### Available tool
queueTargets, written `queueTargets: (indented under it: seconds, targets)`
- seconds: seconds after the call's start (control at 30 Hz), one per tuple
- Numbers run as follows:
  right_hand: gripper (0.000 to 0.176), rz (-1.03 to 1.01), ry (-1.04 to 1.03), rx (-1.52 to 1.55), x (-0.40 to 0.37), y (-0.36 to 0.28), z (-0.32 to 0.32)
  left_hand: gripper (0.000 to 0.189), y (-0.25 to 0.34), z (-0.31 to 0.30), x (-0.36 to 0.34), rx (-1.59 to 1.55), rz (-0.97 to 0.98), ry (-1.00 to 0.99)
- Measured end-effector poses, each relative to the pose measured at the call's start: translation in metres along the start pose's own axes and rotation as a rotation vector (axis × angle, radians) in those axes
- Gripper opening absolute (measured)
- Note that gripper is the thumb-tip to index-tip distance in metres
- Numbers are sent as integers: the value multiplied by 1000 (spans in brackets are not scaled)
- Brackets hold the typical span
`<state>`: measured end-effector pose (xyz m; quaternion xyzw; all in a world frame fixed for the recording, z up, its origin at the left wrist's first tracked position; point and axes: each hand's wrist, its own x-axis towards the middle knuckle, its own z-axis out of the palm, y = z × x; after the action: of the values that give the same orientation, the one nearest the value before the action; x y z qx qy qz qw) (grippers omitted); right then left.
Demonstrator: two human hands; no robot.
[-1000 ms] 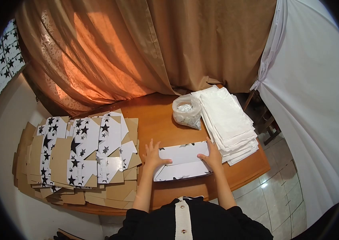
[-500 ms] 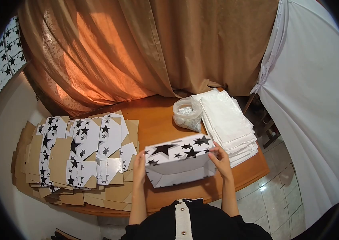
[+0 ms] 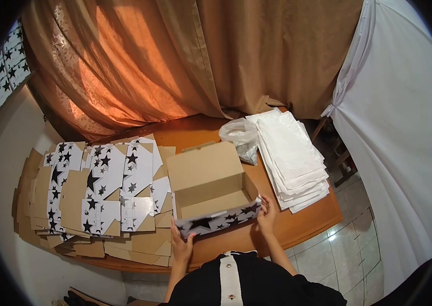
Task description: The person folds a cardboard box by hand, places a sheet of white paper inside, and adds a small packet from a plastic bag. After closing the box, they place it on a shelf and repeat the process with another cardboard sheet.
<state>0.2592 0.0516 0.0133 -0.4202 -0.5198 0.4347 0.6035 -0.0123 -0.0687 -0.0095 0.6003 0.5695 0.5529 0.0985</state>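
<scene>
A cardboard box (image 3: 216,223) stands on the table in front of me, its lid (image 3: 206,166) raised and tilted back. Its inside is plain brown; the front wall is white with black stars. My left hand (image 3: 182,246) grips the front left corner, thumb on the star-printed front and fingers along the side. At the front right corner, my right hand (image 3: 266,216) holds the box, with some fingers hidden behind the side. Nothing can be seen lying inside the box.
Flat star-printed cardboard pieces (image 3: 104,178) lie in a stack on the left. Behind the box is a clear plastic bag (image 3: 241,137) with small contents. White paper sheets (image 3: 292,158) are piled at the right of the wooden table (image 3: 302,224). Curtains (image 3: 257,56) hang behind.
The box has turned from showing its outer star-printed face to standing with its lid open and its brown inside visible. Both hands have moved down slightly with it, still holding its sides.
</scene>
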Motion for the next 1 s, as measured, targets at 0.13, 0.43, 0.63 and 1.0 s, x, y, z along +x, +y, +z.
queueTargets:
  seconds: [0.13, 0.43, 0.63, 1.0]
  targets:
    - [40, 168, 174, -173, 16, 20, -30, 78, 24, -1, -8, 120, -155, -42]
    - [33, -432, 164, -1447, 139, 63, -114, 38, 39, 5, 12, 161, -147, -106]
    - [15, 64, -340, -1700, 146, 41, -113, 36, 44, 6, 16, 170, -161, -98]
    - [22, -143, -139, -1602, 113, 43, -99, 34, 44, 3, 16, 174, -200, -137]
